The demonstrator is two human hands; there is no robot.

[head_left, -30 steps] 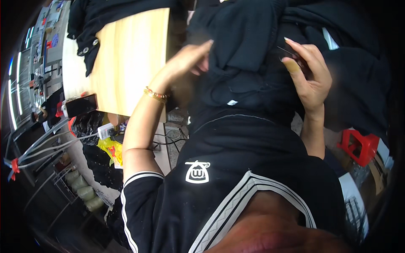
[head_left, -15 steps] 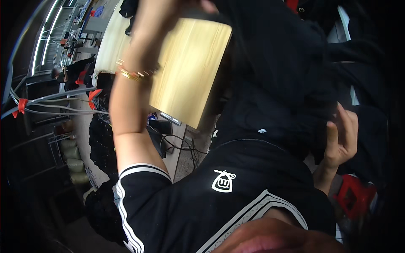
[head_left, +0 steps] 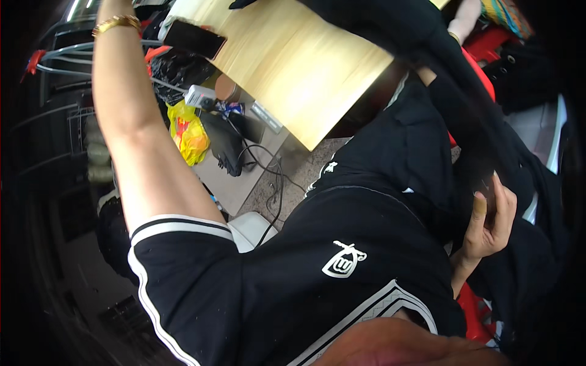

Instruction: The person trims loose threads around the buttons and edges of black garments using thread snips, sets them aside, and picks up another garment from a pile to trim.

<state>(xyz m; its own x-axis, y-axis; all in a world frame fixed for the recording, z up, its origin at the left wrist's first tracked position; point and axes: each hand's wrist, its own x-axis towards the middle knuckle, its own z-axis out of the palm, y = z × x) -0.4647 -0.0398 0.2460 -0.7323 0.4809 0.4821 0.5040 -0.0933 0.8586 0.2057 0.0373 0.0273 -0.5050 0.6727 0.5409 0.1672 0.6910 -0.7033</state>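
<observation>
My left forearm [head_left: 119, 67], with a gold bracelet at the wrist, reaches up past the top left edge; the hand itself is out of the picture. A long black cloth or garment [head_left: 390, 24] lies over the far side of the light wooden tabletop [head_left: 293, 67] and hangs down to the right, blurred in part. At the right, my right hand [head_left: 491, 229] is held up against dark cloth, its thumb and fingers apart and slightly bent. No separate thing shows between those fingers. A black phone [head_left: 195, 39] lies by the table's left corner.
Below the table's left edge are a yellow plastic bag [head_left: 188, 135], a white power strip [head_left: 200, 96] and black cables [head_left: 279, 183]. A red stool [head_left: 473, 317] stands at lower right. Another person's arm [head_left: 466, 19] shows at the upper right, near red seating [head_left: 488, 44].
My left arm has swung left and up, taking the hand out of view. The view has shifted, revealing the phone and yellow bag. The black cloth has moved; my right hand stays nearly in place.
</observation>
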